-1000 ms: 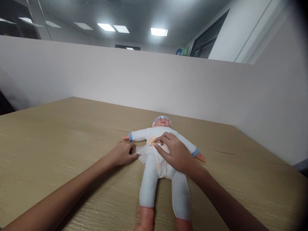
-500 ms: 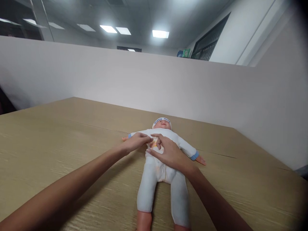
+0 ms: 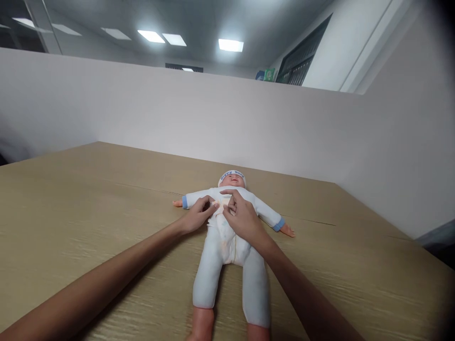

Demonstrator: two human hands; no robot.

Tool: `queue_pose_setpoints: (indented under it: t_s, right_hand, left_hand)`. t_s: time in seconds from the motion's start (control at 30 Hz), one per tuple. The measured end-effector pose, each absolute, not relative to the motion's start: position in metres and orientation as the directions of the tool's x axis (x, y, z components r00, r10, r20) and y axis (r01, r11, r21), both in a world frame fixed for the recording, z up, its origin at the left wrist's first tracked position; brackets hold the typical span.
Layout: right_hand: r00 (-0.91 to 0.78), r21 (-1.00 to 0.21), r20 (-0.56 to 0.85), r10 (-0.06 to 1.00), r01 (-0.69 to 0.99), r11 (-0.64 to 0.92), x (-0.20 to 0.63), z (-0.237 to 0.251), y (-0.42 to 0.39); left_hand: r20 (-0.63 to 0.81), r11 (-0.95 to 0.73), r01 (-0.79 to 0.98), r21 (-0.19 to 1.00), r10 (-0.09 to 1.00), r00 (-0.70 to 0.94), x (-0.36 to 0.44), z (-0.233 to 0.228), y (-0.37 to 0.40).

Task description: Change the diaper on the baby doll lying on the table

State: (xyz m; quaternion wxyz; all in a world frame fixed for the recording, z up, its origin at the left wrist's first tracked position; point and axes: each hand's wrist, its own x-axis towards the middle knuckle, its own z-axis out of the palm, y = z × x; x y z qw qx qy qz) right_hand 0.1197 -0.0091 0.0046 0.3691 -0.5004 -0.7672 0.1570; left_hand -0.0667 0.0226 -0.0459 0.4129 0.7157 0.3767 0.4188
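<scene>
A baby doll [image 3: 206, 267] lies on its back with its arms spread and its head away from me. It has a white suit with blue cuffs and a white cap [image 3: 229, 175] with lettering. Over the suit is a white diaper [image 3: 227, 241] with faint coloured marks. My left hand [image 3: 196, 217] pinches the diaper's waist at the doll's left-of-picture side, thumb against fingers. My right hand [image 3: 246, 221] is at the front of the waist, its thumb and curled fingers on the diaper's upper edge and its index finger stretched out. The right hand hides part of the waistband.
The doll rests on a wood-coloured table [image 3: 117, 189]. A pale partition wall [image 3: 185, 113] rises along the table's far side, and a wall [image 3: 401, 156] stands at the right. Beyond the partition are ceiling lights and a green package [image 3: 269, 75].
The view has shifted slightly, moving everything a little left. My right thumb has come up from lower on the diaper to its upper edge, and the diaper's front now lies higher and flatter.
</scene>
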Motion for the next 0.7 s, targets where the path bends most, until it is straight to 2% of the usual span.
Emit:
queue_pose_setpoints:
  t_s: [0.13,0.2,0.23,0.27,0.33,0.4,0.43,0.5,0.6,0.7]
  right_hand:
    - [-0.164,-0.583,0.537,0.828,0.636,0.505,0.121,0.011,-0.018]
    - [-0.163,-0.555,0.589,0.792,0.631,0.542,0.122,0.015,-0.040]
    - [-0.189,-0.551,0.592,0.784,0.615,0.564,0.124,0.016,-0.056]
    - [-0.230,-0.559,0.574,0.786,0.591,0.582,0.126,0.016,-0.073]
    - [-0.359,-0.610,0.452,0.817,0.543,0.577,0.134,0.011,-0.109]
    - [-0.457,-0.622,0.307,0.835,0.567,0.539,0.146,0.002,-0.136]
    - [-0.477,-0.605,0.260,0.840,0.597,0.527,0.153,-0.003,-0.145]
    - [-0.455,-0.546,0.232,0.860,0.671,0.502,0.166,-0.014,-0.150]
    - [-0.347,-0.488,0.249,0.904,0.761,0.426,0.178,-0.024,-0.139]
    - [-0.263,-0.472,0.279,0.924,0.800,0.370,0.177,-0.028,-0.125]
  left_hand:
    - [0.328,-0.371,0.277,0.887,0.926,0.187,-0.071,-0.041,0.013]
    - [0.414,-0.419,0.342,0.841,0.906,0.092,-0.078,-0.033,-0.008]
    - [0.472,-0.474,0.367,0.800,0.876,0.102,-0.082,-0.028,-0.023]
    - [0.523,-0.541,0.385,0.748,0.837,0.162,-0.086,-0.022,-0.039]
    - [0.526,-0.666,0.361,0.652,0.741,0.417,-0.092,-0.013,-0.072]
    - [0.404,-0.721,0.338,0.605,0.644,0.650,-0.094,-0.010,-0.099]
    - [0.343,-0.731,0.355,0.583,0.618,0.708,-0.093,-0.011,-0.107]
    - [0.282,-0.725,0.434,0.534,0.637,0.718,-0.088,-0.018,-0.114]
    - [0.287,-0.653,0.582,0.486,0.748,0.599,-0.077,-0.030,-0.106]
    - [0.287,-0.555,0.667,0.497,0.830,0.478,-0.066,-0.033,-0.094]
